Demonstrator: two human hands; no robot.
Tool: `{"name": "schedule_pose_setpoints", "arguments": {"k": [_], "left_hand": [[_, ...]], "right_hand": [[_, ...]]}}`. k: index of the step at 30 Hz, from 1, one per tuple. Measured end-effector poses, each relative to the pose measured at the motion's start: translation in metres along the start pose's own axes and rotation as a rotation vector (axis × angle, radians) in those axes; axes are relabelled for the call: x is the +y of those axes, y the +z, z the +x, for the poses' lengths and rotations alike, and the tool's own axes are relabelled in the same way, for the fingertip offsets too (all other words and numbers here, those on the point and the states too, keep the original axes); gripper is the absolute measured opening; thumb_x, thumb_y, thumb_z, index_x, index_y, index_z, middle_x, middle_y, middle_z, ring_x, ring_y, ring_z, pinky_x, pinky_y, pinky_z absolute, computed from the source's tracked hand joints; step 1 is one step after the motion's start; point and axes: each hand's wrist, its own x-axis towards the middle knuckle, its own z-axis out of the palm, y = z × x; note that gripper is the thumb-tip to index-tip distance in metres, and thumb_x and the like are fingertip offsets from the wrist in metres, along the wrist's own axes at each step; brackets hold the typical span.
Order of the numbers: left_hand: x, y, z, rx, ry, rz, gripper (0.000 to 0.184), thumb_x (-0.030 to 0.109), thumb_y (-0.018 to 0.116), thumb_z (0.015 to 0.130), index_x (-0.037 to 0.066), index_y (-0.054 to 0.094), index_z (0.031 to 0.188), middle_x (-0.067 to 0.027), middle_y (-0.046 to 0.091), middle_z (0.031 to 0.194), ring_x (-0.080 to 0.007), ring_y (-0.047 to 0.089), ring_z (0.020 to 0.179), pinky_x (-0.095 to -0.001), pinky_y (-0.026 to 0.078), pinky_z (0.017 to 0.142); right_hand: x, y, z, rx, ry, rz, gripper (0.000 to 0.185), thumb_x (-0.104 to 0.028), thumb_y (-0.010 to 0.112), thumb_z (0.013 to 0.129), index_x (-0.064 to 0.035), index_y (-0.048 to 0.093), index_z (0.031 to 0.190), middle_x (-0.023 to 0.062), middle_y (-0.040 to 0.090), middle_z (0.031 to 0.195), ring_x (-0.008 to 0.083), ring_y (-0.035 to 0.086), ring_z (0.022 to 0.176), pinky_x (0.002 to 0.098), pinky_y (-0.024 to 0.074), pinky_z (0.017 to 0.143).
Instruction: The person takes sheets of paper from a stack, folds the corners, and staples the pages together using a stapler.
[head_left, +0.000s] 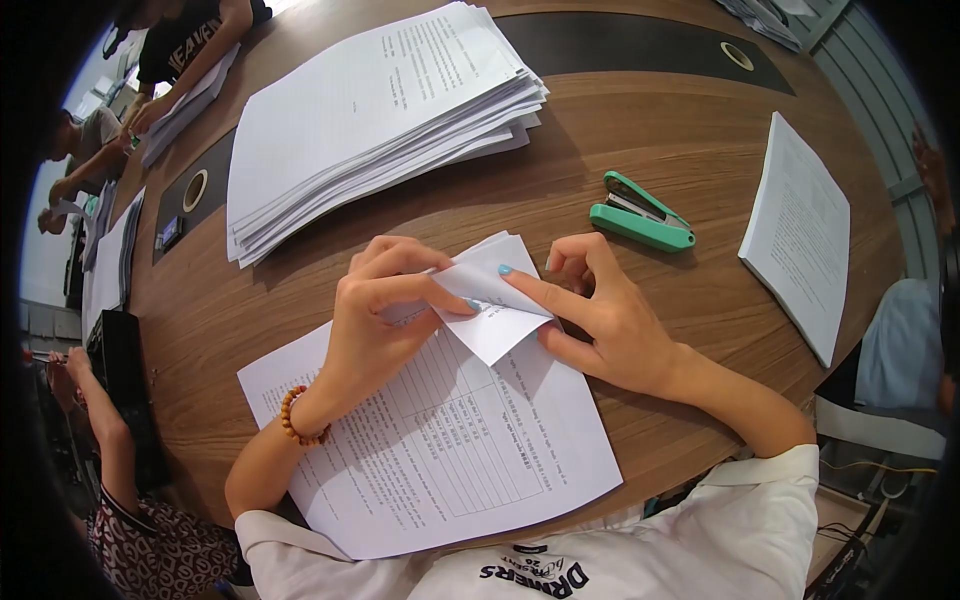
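Observation:
Printed sheets of paper (440, 470) lie on the table in front of me, with a table grid and lines of text showing. Their far corner is folded up toward me. My left hand (385, 305), with a beaded bracelet at the wrist, pinches the left side of this lifted corner between thumb and fingers. On the corner's right side, my right hand (610, 320) holds the paper, its index finger on top and its thumb at the lower edge. A green stapler (643, 215) lies just beyond my right hand, touched by neither hand.
A tall stack of printed paper (370, 120) stands at the back left. A neater stack (800, 235) lies at the right edge. Several other people are around the table at the left, one with a hand (150, 115) on papers. A black box (125, 390) stands at left.

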Motion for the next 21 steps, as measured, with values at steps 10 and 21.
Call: {"name": "schedule_pose_setpoints", "arguments": {"k": [10,21], "left_hand": [[0.005,-0.002,0.003,-0.042,-0.056,0.026,0.027,-0.008,0.072,0.063,0.014,0.075,0.078,0.0030,0.066,0.081,-0.0166,0.053,0.091,-0.0283,0.044,0.076],[0.009,0.002,0.002,0.035,-0.066,0.015,0.026,-0.007,0.072,0.060,0.013,0.072,0.076,0.0021,0.068,0.088,-0.0185,0.053,0.091,-0.0325,0.040,0.084]], "right_hand": [[0.002,0.003,-0.001,0.030,0.041,0.049,0.055,-0.012,0.071,0.074,-0.0010,0.054,0.125,0.0110,0.043,0.106,0.0205,0.052,0.082,0.0314,0.0476,0.071],[-0.001,0.004,-0.001,0.067,0.077,0.052,0.056,-0.010,0.070,0.074,-0.0013,0.053,0.126,0.0109,0.042,0.103,0.0211,0.052,0.081,0.0312,0.0480,0.070]]}}
